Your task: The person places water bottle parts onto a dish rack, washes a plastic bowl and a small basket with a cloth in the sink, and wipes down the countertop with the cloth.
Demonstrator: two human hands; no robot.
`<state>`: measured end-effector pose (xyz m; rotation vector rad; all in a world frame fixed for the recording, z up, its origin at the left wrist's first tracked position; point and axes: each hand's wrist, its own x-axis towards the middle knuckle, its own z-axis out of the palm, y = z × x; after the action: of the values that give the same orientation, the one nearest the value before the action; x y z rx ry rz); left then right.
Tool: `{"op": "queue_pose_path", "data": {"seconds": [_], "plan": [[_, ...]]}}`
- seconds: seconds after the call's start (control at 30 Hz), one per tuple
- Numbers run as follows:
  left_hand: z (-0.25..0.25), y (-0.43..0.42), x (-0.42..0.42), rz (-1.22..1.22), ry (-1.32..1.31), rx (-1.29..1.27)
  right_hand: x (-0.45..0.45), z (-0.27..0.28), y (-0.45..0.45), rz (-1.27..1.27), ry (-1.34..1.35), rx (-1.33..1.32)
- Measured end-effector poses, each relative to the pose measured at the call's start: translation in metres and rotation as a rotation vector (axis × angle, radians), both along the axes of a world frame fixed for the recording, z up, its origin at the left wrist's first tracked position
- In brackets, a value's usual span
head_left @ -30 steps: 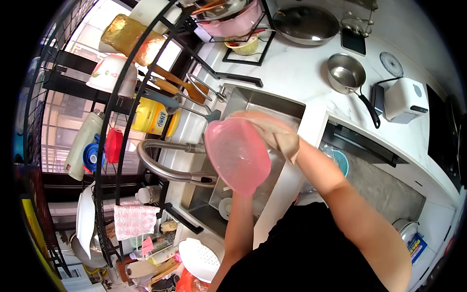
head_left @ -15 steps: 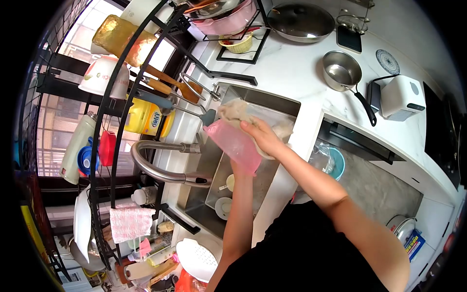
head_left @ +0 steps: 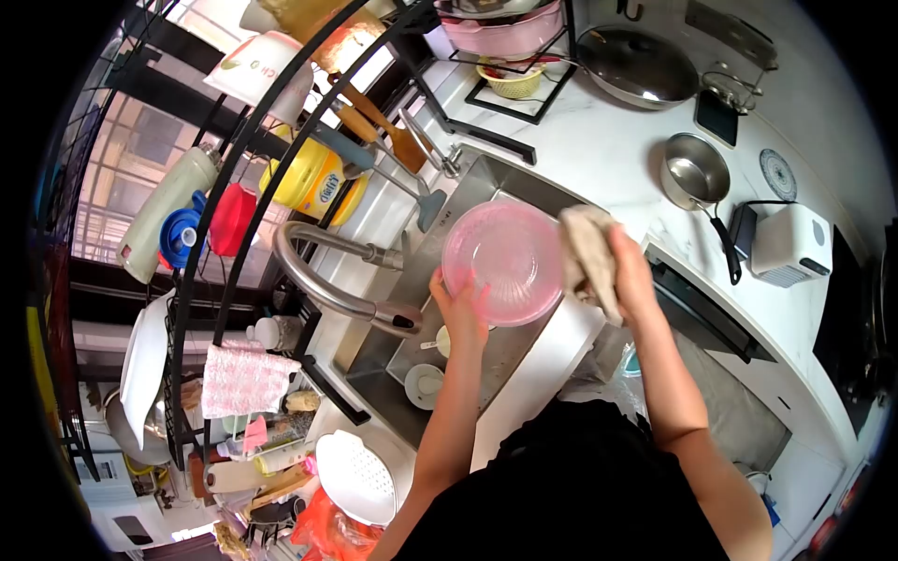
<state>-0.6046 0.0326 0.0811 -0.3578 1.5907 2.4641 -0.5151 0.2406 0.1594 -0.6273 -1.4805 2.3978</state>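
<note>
A round, see-through pink bowl (head_left: pixel 510 257) is held over the steel sink (head_left: pixel 379 374) by my left hand (head_left: pixel 460 313), whose fingers grip its lower left rim. Just right of the bowl, my right hand (head_left: pixel 631 271) is closed on a crumpled beige cloth (head_left: pixel 587 257). The cloth is slightly blurred and lies close beside the bowl's right rim. Down in the sink, below the bowl, is a small white dish (head_left: pixel 425 385).
A curved faucet (head_left: pixel 323 285) reaches over the sink from the left. The black wire rack (head_left: pixel 248 122) stands beyond it. A saucepan (head_left: pixel 695 168) and a lidded pan (head_left: pixel 638 65) sit on the counter; a white colander (head_left: pixel 355 477) is at the lower left.
The bowl has turned so that its round face shows. My right hand and the cloth have moved off it to the right. The whole view has also shifted.
</note>
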Motion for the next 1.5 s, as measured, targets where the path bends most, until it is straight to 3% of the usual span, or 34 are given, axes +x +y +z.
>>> {"op": "queue_pose_path", "data": {"seconds": [0.03, 0.07, 0.1, 0.17, 0.2, 0.23, 0.27, 0.3, 0.33, 0.4, 0.47, 0.5, 0.57, 0.6, 0.63, 0.7, 0.77, 0.8, 0.83, 0.9, 0.93, 1.0, 1.03, 1.1, 1.13, 1.23, 1.27, 1.3, 1.33, 1.4, 1.43, 1.5], "plan": [[0.004, 0.005, 0.006, -0.047, 0.034, -0.026, -0.012, -0.01, 0.0, 0.081, -0.04, 0.125], [0.002, 0.011, 0.013, -0.06, 0.033, -0.022, -0.031, -0.045, -0.001, 0.049, 0.005, 0.559], [0.0, 0.017, 0.021, -0.146, 0.091, -0.018, -0.046, -0.046, -0.012, 0.097, -0.124, 0.753], [-0.006, 0.023, 0.026, -0.242, 0.153, -0.009, -0.085, -0.141, -0.042, 0.143, 0.061, 1.131], [-0.016, 0.023, 0.022, -0.227, 0.304, -0.36, -0.083, -0.141, -0.06, 0.235, 0.165, 1.171], [-0.02, 0.024, 0.017, -0.202, 0.457, -0.711, -0.08, -0.14, -0.079, 0.329, 0.272, 1.199], [-0.015, 0.018, 0.011, -0.204, 0.46, -0.71, -0.064, -0.11, -0.089, 0.522, 0.338, 0.969], [-0.007, 0.006, 0.0, -0.186, 0.386, -0.483, -0.053, -0.085, -0.086, 0.522, 0.342, 0.97], [-0.002, -0.003, -0.006, -0.167, 0.309, -0.26, -0.042, -0.063, -0.082, 0.775, 0.112, 1.16], [-0.002, -0.015, -0.001, -0.159, 0.238, -0.309, -0.039, -0.06, -0.075, 1.04, -0.127, 1.321], [0.004, -0.016, 0.008, -0.161, 0.099, -0.32, -0.068, -0.077, -0.052, 0.898, -0.409, 1.179], [0.0, -0.012, 0.013, -0.162, 0.102, -0.317, -0.076, -0.083, -0.053, 0.895, -0.409, 1.182], [-0.01, -0.007, 0.02, -0.213, 0.15, -0.322, -0.093, -0.1, -0.064, 0.451, -0.102, 0.949], [-0.012, -0.01, 0.017, -0.213, 0.147, -0.324, -0.095, -0.123, -0.082, 0.305, 0.244, 1.051], [-0.012, -0.012, 0.007, -0.231, 0.213, -0.311, -0.079, -0.113, -0.092, 0.301, 0.244, 1.051], [-0.01, -0.011, -0.005, -0.246, 0.294, -0.293, -0.052, -0.077, -0.104, 0.773, 0.235, 0.977], [-0.014, -0.017, 0.003, -0.143, 0.29, -0.267, -0.065, -0.113, -0.085, 0.767, 0.195, 1.068], [0.008, -0.016, 0.014, -0.149, 0.131, -0.355, -0.073, -0.126, -0.077, 0.753, 0.153, 1.162], [0.008, -0.015, 0.016, -0.155, 0.133, -0.354, -0.083, -0.116, -0.07, 0.747, 0.149, 1.163], [0.006, -0.007, 0.021, -0.142, 0.176, -0.372, -0.098, -0.089, -0.059, 0.458, -0.168, 0.781], [0.004, -0.004, 0.017, -0.143, 0.178, -0.368, -0.094, -0.079, -0.073, 0.455, -0.169, 0.785], [0.004, -0.008, 0.004, -0.164, 0.394, -0.375, -0.072, -0.065, -0.112, 0.339, 0.359, 0.633], [0.006, -0.011, -0.002, -0.17, 0.471, -0.377, -0.067, -0.058, -0.108, 0.334, 0.366, 0.631], [0.01, -0.025, -0.012, -0.082, 0.219, -0.244, -0.049, -0.054, -0.088, 0.84, 0.303, 0.818], [0.018, -0.03, -0.012, -0.052, 0.036, -0.232, -0.049, -0.057, -0.075, 0.849, 0.305, 0.815], [0.017, -0.029, -0.011, -0.125, 0.041, -0.369, -0.06, -0.047, -0.046, 0.942, 0.075, 0.861], [0.01, -0.027, -0.009, -0.126, 0.035, -0.362, -0.06, -0.033, -0.049, 0.607, 0.256, 0.945], [-0.001, -0.026, -0.008, -0.23, 0.325, -0.642, -0.062, -0.022, -0.053, 0.258, 0.431, 1.004], [-0.002, -0.024, -0.007, -0.34, 0.627, -0.919, -0.065, -0.021, -0.058, 0.248, 0.422, 1.003], [0.007, -0.019, -0.005, -0.38, 0.658, -0.961, -0.072, -0.021, -0.059, 0.348, 0.458, 1.509], [0.012, -0.014, -0.004, -0.398, 0.681, -1.001, -0.075, -0.024, -0.053, 0.339, 0.449, 1.516], [0.013, -0.015, -0.004, -0.439, 0.728, -0.993, -0.083, -0.025, -0.042, 0.569, 0.193, 1.524]]}}
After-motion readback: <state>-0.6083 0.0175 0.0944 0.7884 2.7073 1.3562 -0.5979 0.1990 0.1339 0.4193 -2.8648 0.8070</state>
